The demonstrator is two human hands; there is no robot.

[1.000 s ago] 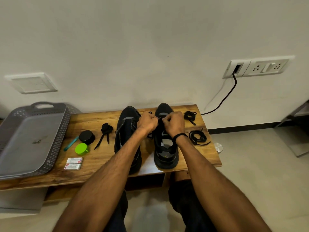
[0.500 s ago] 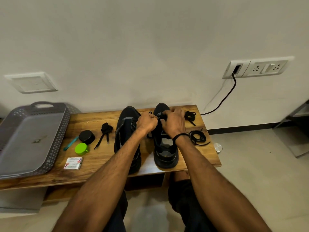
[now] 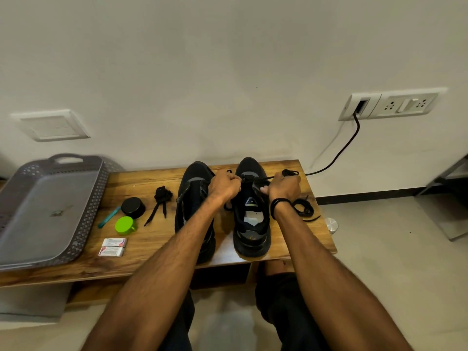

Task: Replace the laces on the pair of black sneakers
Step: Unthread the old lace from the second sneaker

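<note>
Centre frame: left grip (image 3: 224,184) and right grip (image 3: 285,186) pinched lace (image 3: 266,177) taut; uneven pull could unthread sneaker (image 3: 250,239).

There are 2 sneakers (image 3: 192,183) (image 3: 250,231), 3 lace bundles (image 3: 162,195) (image 3: 302,207) (image 3: 291,172), 2 boxes (image 3: 114,242) (image 3: 111,252), 1 tray (image 3: 96,198).

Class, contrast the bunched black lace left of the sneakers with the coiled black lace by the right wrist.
The bunched black lace is a tight wad; the coiled black lace, loose open loops. The bunched lace's ends trail straight; the coiled lace's tail curves. Both are black.
</note>
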